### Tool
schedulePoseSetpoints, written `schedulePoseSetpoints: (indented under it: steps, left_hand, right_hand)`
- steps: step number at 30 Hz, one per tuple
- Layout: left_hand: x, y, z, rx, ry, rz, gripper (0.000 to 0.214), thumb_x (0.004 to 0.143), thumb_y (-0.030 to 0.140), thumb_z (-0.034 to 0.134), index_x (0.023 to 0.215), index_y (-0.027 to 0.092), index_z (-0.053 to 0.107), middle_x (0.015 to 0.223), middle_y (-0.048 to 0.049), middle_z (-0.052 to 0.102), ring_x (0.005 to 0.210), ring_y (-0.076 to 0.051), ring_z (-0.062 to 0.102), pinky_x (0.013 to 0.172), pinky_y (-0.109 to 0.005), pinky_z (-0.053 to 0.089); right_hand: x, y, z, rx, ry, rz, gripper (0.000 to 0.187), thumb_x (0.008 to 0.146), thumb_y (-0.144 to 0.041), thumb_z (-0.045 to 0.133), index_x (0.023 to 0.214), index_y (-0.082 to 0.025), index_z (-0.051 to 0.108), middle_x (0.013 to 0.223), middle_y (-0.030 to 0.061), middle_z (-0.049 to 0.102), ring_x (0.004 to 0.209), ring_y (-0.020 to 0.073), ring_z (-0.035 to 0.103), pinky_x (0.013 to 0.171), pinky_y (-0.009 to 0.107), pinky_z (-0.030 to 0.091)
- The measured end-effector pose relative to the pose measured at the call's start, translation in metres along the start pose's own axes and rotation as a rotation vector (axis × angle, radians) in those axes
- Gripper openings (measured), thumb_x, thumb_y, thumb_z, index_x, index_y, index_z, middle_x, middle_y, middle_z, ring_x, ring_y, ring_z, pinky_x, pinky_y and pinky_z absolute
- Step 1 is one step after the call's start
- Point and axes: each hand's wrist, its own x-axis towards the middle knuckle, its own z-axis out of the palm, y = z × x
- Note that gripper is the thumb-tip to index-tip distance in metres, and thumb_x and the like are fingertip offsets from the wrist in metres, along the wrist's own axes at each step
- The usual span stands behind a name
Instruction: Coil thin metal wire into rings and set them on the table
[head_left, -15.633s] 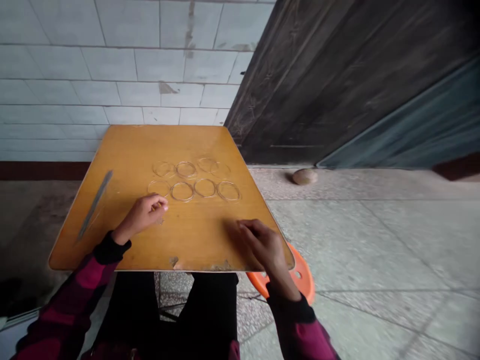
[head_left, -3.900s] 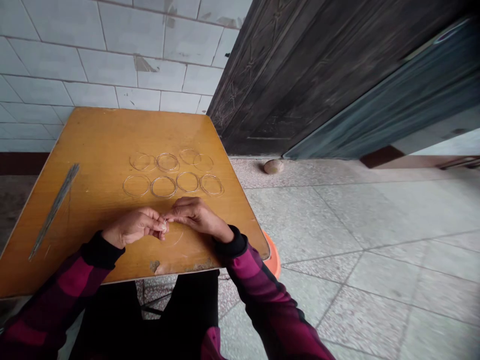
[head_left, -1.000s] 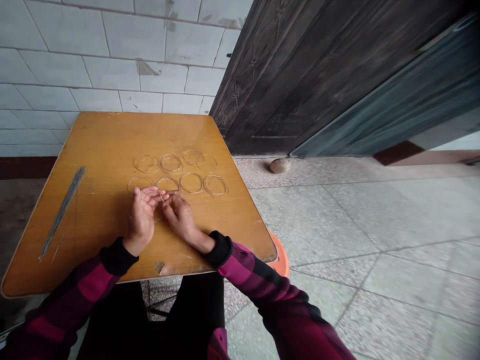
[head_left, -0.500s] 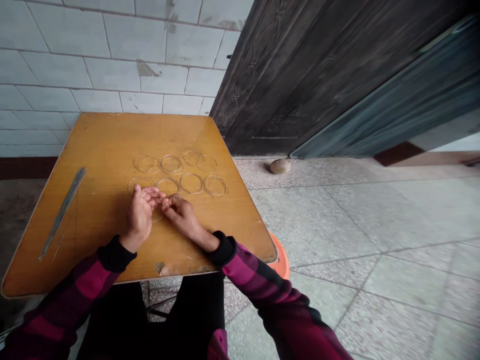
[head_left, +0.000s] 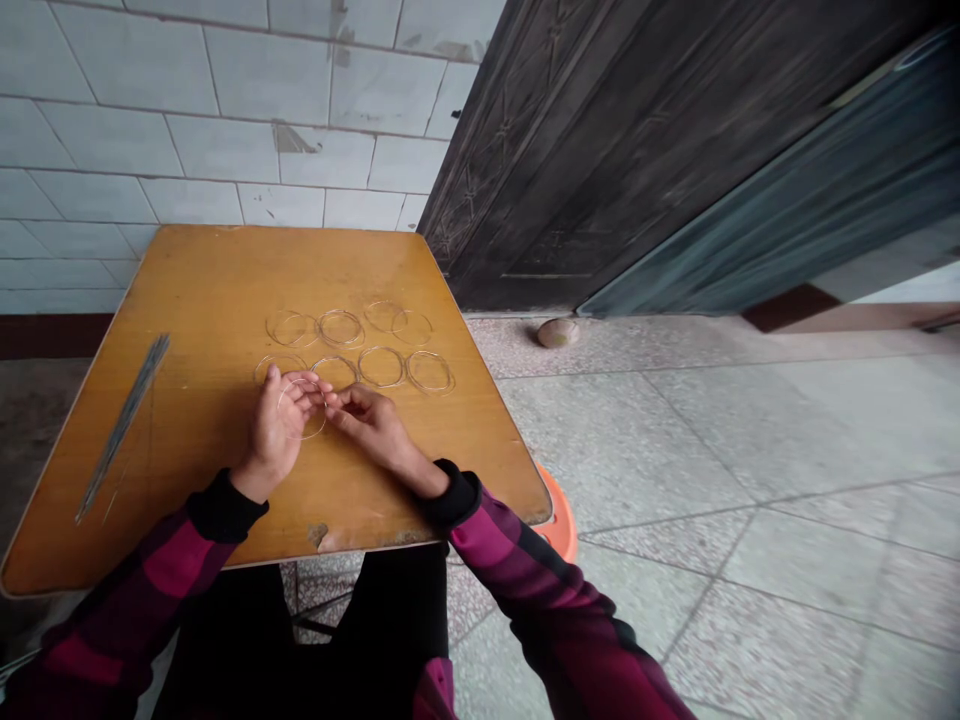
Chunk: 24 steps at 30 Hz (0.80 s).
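Between my two hands is a thin wire ring [head_left: 306, 438], held just above the table's near half. My left hand [head_left: 276, 430] has its palm turned inward, its fingers curled at the ring's far side. The fingertips of my right hand [head_left: 371, 425] pinch the ring's right side, close to the left fingertips. Just beyond my hands, several wire rings lie in two rows, among them a ring [head_left: 382, 386] in the near row and another ring [head_left: 341, 345] in the far row. A bundle of straight wires [head_left: 124, 430] rests on the left.
The wooden table [head_left: 225, 270] has a chipped front edge and stands against a white tiled wall [head_left: 247, 90]. An orange stool [head_left: 561, 515] shows under its right corner. A round stone-like object [head_left: 558, 333] sits on the floor by the dark door [head_left: 555, 220].
My right hand has shifted slightly to the right, still at the ring's right side. My left hand stays almost in place. The rings on the table have not moved.
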Motion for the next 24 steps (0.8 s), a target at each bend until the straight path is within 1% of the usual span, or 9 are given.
schedulePoseSetpoints:
  steps: [4, 8, 11, 13, 15, 17, 20, 22, 24]
  left_hand:
    - [0.003, 0.007, -0.003, -0.090, 0.018, -0.137, 0.050, 0.087, 0.063, 0.050, 0.083, 0.016, 0.065, 0.085, -0.0085, 0.069, 0.084, -0.020, 0.068, 0.083, -0.034, 0.051]
    - [0.005, 0.008, -0.004, -0.110, 0.024, -0.161, 0.049, 0.086, 0.063, 0.051, 0.082, 0.016, 0.065, 0.085, -0.0086, 0.069, 0.084, -0.021, 0.067, 0.083, -0.035, 0.052]
    - [0.004, 0.007, -0.003, -0.103, -0.016, -0.149, 0.049, 0.087, 0.062, 0.050, 0.082, 0.015, 0.066, 0.084, -0.0095, 0.069, 0.083, -0.021, 0.067, 0.079, -0.035, 0.052]
    - [0.003, 0.006, -0.003, -0.113, -0.064, -0.148, 0.049, 0.087, 0.061, 0.050, 0.082, 0.015, 0.067, 0.083, -0.0099, 0.069, 0.081, -0.021, 0.066, 0.076, -0.034, 0.052]
    - [0.002, 0.006, -0.003, -0.124, -0.107, -0.155, 0.050, 0.087, 0.061, 0.051, 0.083, 0.015, 0.067, 0.083, -0.0099, 0.069, 0.079, -0.021, 0.066, 0.073, -0.033, 0.051]
    - [0.001, 0.006, -0.003, -0.129, -0.131, -0.161, 0.050, 0.087, 0.061, 0.050, 0.083, 0.015, 0.068, 0.083, -0.0100, 0.068, 0.080, -0.022, 0.066, 0.071, -0.032, 0.051]
    - [0.001, 0.007, -0.003, -0.125, -0.125, -0.140, 0.050, 0.087, 0.062, 0.049, 0.087, 0.015, 0.068, 0.090, -0.0112, 0.070, 0.089, -0.023, 0.067, 0.077, -0.034, 0.052]
    - [0.000, 0.007, 0.000, -0.121, -0.110, -0.105, 0.049, 0.086, 0.062, 0.050, 0.094, 0.017, 0.068, 0.102, -0.0122, 0.071, 0.099, -0.025, 0.066, 0.085, -0.037, 0.051]
    - [-0.002, 0.007, 0.004, -0.119, -0.088, -0.041, 0.047, 0.085, 0.062, 0.054, 0.100, 0.019, 0.067, 0.112, -0.0118, 0.070, 0.108, -0.025, 0.064, 0.092, -0.040, 0.050]
  right_hand:
    - [0.003, 0.000, -0.012, 0.005, 0.058, 0.010, 0.023, 0.087, -0.040, 0.063, 0.082, -0.017, 0.066, 0.076, 0.0018, 0.062, 0.068, 0.0124, 0.052, 0.062, 0.026, 0.041]
    - [0.005, 0.001, -0.012, 0.067, -0.021, 0.037, 0.029, 0.086, -0.045, 0.064, 0.078, -0.018, 0.069, 0.070, 0.0004, 0.061, 0.063, 0.0113, 0.050, 0.058, 0.025, 0.038]
    - [0.005, 0.003, -0.005, 0.264, -0.107, 0.197, 0.035, 0.081, -0.051, 0.068, 0.069, -0.018, 0.069, 0.057, -0.0033, 0.056, 0.048, 0.0070, 0.040, 0.046, 0.022, 0.029]
    - [0.005, 0.003, -0.001, 0.434, -0.152, 0.337, 0.036, 0.074, -0.051, 0.075, 0.068, -0.016, 0.069, 0.056, -0.0039, 0.058, 0.042, 0.0041, 0.036, 0.041, 0.020, 0.022]
    - [0.005, 0.002, 0.001, 0.588, -0.194, 0.458, 0.035, 0.067, -0.048, 0.081, 0.073, -0.015, 0.072, 0.060, -0.0033, 0.062, 0.040, 0.0020, 0.037, 0.038, 0.018, 0.019]
    - [0.006, 0.000, 0.001, 0.705, -0.229, 0.540, 0.035, 0.063, -0.043, 0.086, 0.079, -0.014, 0.075, 0.060, -0.0033, 0.063, 0.039, 0.0006, 0.037, 0.036, 0.016, 0.017]
    - [0.007, -0.002, 0.000, 0.835, -0.236, 0.577, 0.027, 0.065, -0.034, 0.086, 0.077, -0.012, 0.075, 0.058, -0.0039, 0.062, 0.040, -0.0002, 0.040, 0.034, 0.013, 0.019]
    - [0.007, -0.003, 0.000, 0.925, -0.224, 0.592, 0.019, 0.071, -0.028, 0.083, 0.075, -0.012, 0.073, 0.057, -0.0041, 0.063, 0.041, 0.0000, 0.043, 0.035, 0.011, 0.026]
    - [0.006, -0.002, 0.003, 1.028, -0.208, 0.620, 0.012, 0.076, -0.021, 0.079, 0.076, -0.012, 0.072, 0.059, -0.0034, 0.065, 0.045, 0.0007, 0.050, 0.038, 0.008, 0.036]
